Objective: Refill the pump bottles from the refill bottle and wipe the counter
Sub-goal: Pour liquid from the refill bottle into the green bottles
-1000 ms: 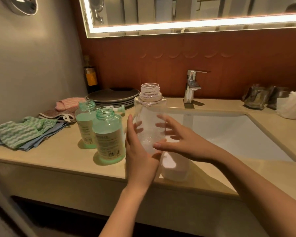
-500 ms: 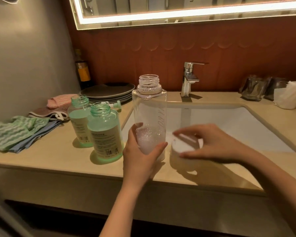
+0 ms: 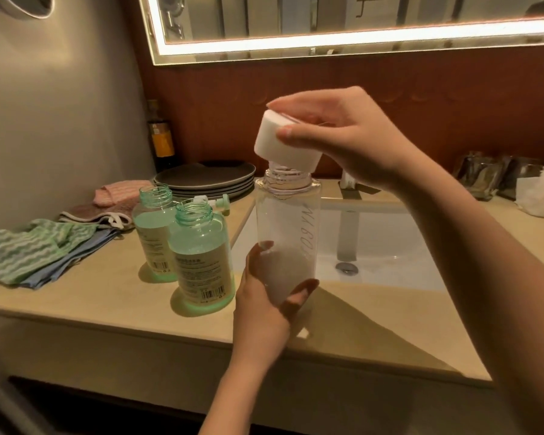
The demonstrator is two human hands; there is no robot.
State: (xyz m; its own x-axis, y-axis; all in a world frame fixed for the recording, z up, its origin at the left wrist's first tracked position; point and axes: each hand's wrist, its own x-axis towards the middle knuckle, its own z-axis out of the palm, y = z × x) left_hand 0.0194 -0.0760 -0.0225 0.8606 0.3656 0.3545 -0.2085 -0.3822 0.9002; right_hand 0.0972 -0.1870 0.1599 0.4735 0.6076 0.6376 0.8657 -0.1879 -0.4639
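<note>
My left hand (image 3: 264, 306) grips the bottom of a clear refill bottle (image 3: 288, 227), held upright above the counter's front edge with only a little foamy liquid at its base. My right hand (image 3: 343, 136) holds a white cap (image 3: 285, 149), tilted, just over the bottle's open neck. Two green pump bottles stand uncapped on the beige counter (image 3: 107, 293) to the left, one nearer (image 3: 201, 255) and one behind (image 3: 153, 233), both filled high with green liquid. A green pump head (image 3: 215, 202) lies behind them.
Striped green and blue cloths (image 3: 35, 252) and a pink cloth (image 3: 113, 193) lie at the left. Dark plates (image 3: 208, 178) are stacked by the back wall beside a brown bottle (image 3: 162, 142). The white sink (image 3: 374, 246) lies right of centre; foil packets (image 3: 484, 177) sit far right.
My right hand picked the white cap up off the counter and brought it over the bottle's neck. My left hand kept its hold on the clear bottle.
</note>
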